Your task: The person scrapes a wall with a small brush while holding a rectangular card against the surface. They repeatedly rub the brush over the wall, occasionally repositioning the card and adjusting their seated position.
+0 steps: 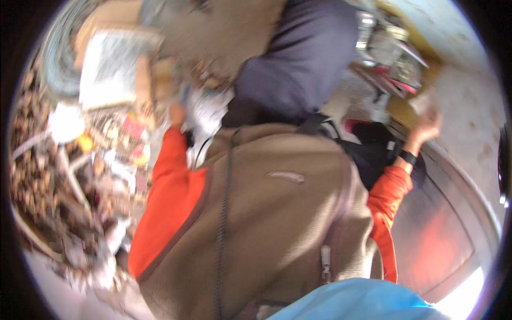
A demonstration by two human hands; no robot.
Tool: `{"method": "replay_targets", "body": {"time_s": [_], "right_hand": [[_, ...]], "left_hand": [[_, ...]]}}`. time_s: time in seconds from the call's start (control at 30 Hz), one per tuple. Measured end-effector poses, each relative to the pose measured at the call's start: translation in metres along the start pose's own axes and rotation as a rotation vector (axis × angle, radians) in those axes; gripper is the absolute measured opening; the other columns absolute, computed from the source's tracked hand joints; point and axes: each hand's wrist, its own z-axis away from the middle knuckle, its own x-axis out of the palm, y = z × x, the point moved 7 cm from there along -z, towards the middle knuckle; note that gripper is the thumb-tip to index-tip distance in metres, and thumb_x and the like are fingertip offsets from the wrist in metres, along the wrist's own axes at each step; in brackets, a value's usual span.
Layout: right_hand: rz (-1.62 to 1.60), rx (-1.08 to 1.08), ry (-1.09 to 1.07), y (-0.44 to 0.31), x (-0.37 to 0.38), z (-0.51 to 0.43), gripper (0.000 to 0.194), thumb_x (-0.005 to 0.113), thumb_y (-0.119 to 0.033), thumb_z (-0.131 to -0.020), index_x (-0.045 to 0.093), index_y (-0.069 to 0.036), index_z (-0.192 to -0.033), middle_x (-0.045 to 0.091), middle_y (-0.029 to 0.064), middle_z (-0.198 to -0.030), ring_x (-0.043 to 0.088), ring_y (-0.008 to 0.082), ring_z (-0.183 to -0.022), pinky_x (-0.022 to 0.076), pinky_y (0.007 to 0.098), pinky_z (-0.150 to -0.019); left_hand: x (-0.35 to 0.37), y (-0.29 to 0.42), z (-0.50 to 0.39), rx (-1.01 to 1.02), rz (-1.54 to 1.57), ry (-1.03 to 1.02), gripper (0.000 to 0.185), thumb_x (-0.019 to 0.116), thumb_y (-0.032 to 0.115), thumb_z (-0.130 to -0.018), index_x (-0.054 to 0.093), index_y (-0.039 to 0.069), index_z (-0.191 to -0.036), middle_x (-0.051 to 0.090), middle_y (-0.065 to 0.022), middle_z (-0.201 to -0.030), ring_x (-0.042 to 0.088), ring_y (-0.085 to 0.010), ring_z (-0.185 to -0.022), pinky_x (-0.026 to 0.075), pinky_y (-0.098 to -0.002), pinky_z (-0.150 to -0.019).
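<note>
My left hand (pixel 177 115), at the end of an orange sleeve, is blurred and reaches past my body on the left. A slim blue thing (pixel 185 94) shows at its fingers; whether the hand grips it is unclear. Out to the right is my right hand (pixel 429 125), with a black band (pixel 407 157) on the wrist. Its fingers are closed on a small pale flat piece (pixel 419 103), too blurred to name. Between the hands are my brown zipped vest (pixel 276 208) and a leg in dark trousers (pixel 300 68).
At the left lie a pale flat package (pixel 110 68), a grey coil (pixel 60 60) and a heap of wood chips (pixel 34 172) with sticks and wrappers. Jars (pixel 365 30) and boxes stand against the wall at upper right. A brown panel (pixel 436 224) is at lower right.
</note>
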Motion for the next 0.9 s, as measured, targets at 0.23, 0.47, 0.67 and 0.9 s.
{"method": "replay_targets", "body": {"time_s": [0.23, 0.47, 0.67, 0.9], "right_hand": [[-0.168, 0.174, -0.059, 0.007, -0.006, 0.006, 0.011, 0.063, -0.009, -0.086, 0.059, 0.001, -0.086, 0.058, 0.0256, -0.076, 0.058, 0.0462, -0.075, 0.0472, 0.0434, -0.063], [-0.281, 0.241, 0.051, -0.001, -0.05, -0.003, 0.015, 0.063, -0.011, -0.086, 0.054, 0.001, -0.081, 0.059, 0.0264, -0.072, 0.059, 0.0455, -0.074, 0.0464, 0.0442, -0.058], [-0.036, 0.2, 0.091, 0.018, -0.139, -0.082, 0.022, 0.067, -0.013, -0.085, 0.054, 0.003, -0.079, 0.057, 0.0266, -0.071, 0.05, 0.0272, -0.082, 0.0458, 0.0404, -0.056], [0.326, -0.02, 0.285, -0.006, -0.237, -0.19, 0.015, 0.063, -0.016, -0.085, 0.06, -0.002, -0.085, 0.06, 0.0218, -0.071, 0.06, 0.0418, -0.067, 0.0473, 0.0437, -0.058]], "left_hand": [[-0.148, 0.023, -0.111, -0.098, 0.235, 0.135, 0.027, 0.057, 0.015, -0.086, 0.062, -0.004, -0.104, 0.066, -0.0205, -0.097, 0.062, -0.0312, -0.086, 0.048, -0.0424, -0.078], [-0.434, 0.249, -0.177, 0.392, 1.375, 0.115, 0.036, 0.05, 0.009, -0.096, 0.049, -0.008, -0.129, 0.059, -0.0148, -0.12, 0.061, -0.0223, -0.102, 0.048, -0.0355, -0.088], [-0.501, 0.601, -0.061, 1.081, 1.635, -0.475, 0.03, 0.058, 0.007, -0.081, 0.058, -0.005, -0.109, 0.065, -0.0076, -0.096, 0.064, -0.0153, -0.084, 0.052, -0.0286, -0.073], [-0.416, 0.851, 0.104, 0.915, 1.67, -1.388, 0.03, 0.054, 0.001, -0.091, 0.055, -0.003, -0.121, 0.063, -0.0132, -0.115, 0.061, -0.0252, -0.102, 0.048, -0.0397, -0.094]]}}
